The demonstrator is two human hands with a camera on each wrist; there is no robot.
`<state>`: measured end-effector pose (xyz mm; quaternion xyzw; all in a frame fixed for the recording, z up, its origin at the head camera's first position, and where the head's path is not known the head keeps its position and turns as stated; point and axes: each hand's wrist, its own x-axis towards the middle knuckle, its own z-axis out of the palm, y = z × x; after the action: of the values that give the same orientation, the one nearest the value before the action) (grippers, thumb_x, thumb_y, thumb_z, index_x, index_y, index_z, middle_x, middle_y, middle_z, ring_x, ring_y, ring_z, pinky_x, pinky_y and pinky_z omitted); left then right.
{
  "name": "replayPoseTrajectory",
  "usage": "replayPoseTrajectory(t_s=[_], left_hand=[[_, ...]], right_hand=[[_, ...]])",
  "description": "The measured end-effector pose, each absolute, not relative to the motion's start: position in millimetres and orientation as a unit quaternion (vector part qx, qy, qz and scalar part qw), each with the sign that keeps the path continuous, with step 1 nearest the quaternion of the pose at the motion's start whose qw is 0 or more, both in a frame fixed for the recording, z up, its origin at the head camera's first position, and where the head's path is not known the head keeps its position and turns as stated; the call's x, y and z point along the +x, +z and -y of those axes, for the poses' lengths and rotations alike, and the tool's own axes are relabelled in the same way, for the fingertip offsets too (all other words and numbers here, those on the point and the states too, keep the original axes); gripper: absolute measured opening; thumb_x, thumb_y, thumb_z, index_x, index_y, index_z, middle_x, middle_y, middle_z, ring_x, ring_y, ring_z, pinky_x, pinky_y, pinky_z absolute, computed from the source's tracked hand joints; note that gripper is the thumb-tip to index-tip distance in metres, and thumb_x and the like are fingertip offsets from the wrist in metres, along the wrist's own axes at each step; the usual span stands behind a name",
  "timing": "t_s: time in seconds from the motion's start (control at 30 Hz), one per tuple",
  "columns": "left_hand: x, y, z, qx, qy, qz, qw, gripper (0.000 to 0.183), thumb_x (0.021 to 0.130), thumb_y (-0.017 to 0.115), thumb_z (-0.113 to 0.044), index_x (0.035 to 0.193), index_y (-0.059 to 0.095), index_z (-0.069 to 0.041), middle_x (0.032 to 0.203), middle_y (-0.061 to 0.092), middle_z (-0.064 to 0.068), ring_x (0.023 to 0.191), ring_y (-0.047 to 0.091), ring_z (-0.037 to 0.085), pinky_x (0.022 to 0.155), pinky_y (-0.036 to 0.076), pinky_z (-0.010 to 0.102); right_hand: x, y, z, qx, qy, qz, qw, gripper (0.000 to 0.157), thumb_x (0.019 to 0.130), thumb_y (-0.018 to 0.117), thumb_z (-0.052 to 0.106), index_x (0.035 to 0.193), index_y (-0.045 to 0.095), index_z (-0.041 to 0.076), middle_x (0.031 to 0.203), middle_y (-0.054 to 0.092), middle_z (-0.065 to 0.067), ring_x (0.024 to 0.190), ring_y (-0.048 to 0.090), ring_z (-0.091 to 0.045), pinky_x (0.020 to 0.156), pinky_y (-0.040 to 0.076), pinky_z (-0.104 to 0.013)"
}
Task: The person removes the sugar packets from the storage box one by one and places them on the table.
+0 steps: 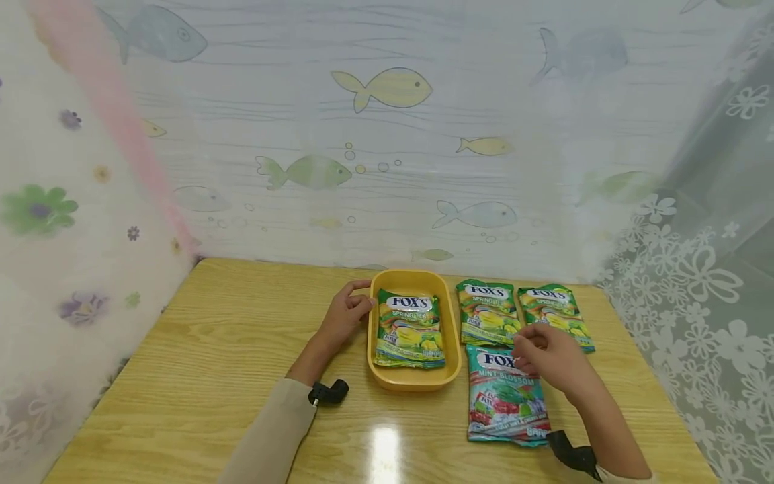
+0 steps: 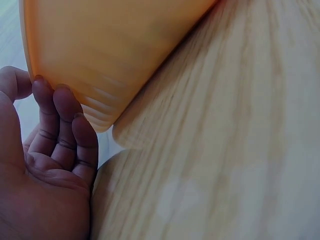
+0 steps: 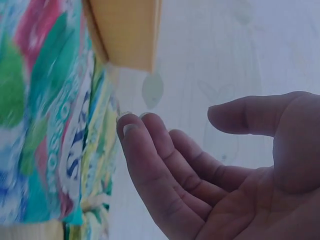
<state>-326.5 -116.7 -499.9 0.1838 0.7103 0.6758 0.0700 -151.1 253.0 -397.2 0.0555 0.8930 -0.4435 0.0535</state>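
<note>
A yellow plastic tray stands on the table with a green Fox's Spring Tea candy bag lying inside. My left hand holds the tray's left rim; in the left wrist view its curled fingers meet the outer wall. Over the upper right of a teal Fox's Mint Blossom candy bag hovers my right hand, fingers loosely bent and thumb apart, with nothing held. Behind the teal bag lie two more green Spring Tea bags, one in the middle and one farther right, partly behind the hand.
The wooden table extends left of the tray and in front of it. A fish-patterned curtain hangs along its back edge. Flowered cloth borders the left side, and lace-like netting the right.
</note>
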Motion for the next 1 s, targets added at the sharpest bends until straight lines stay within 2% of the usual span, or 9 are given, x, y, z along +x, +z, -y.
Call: replayPoseTrajectory(t_s=[0.3, 0.63, 1.0], left_hand=[[-325.4, -497.2, 117.9, 0.186, 0.678, -0.707, 0.071, 0.046, 0.108, 0.062, -0.015, 0.151, 0.051, -0.008, 0.093, 0.075, 0.014, 0.079, 0.066, 0.02, 0.078, 0.055, 0.032], [-326.4, -498.4, 117.6, 0.19, 0.68, -0.705, 0.07, 0.045, 0.108, 0.063, -0.015, 0.151, 0.051, -0.009, 0.094, 0.075, 0.014, 0.078, 0.065, 0.018, 0.076, 0.054, 0.031], [-327.0, -499.0, 117.3, 0.186, 0.681, -0.705, 0.074, 0.046, 0.108, 0.063, -0.016, 0.151, 0.05, -0.008, 0.101, 0.075, 0.025, 0.078, 0.067, 0.02, 0.077, 0.055, 0.031]], right_hand=[[-162.6, -385.8, -229.1, 0.035, -0.472, -0.879, 0.048, 0.039, 0.111, 0.058, 0.023, 0.133, 0.056, -0.01, 0.113, 0.071, -0.024, 0.095, 0.076, -0.033, 0.084, 0.062, -0.042], [-174.3, -376.8, -211.7, 0.009, -0.483, -0.875, 0.045, 0.038, 0.112, 0.056, 0.022, 0.136, 0.058, -0.007, 0.12, 0.071, -0.024, 0.102, 0.075, -0.036, 0.088, 0.061, -0.043], [-184.7, -368.4, -191.4, -0.008, -0.498, -0.865, 0.057, 0.042, 0.111, 0.057, 0.024, 0.142, 0.056, -0.005, 0.133, 0.066, -0.027, 0.111, 0.072, -0.039, 0.097, 0.058, -0.049]])
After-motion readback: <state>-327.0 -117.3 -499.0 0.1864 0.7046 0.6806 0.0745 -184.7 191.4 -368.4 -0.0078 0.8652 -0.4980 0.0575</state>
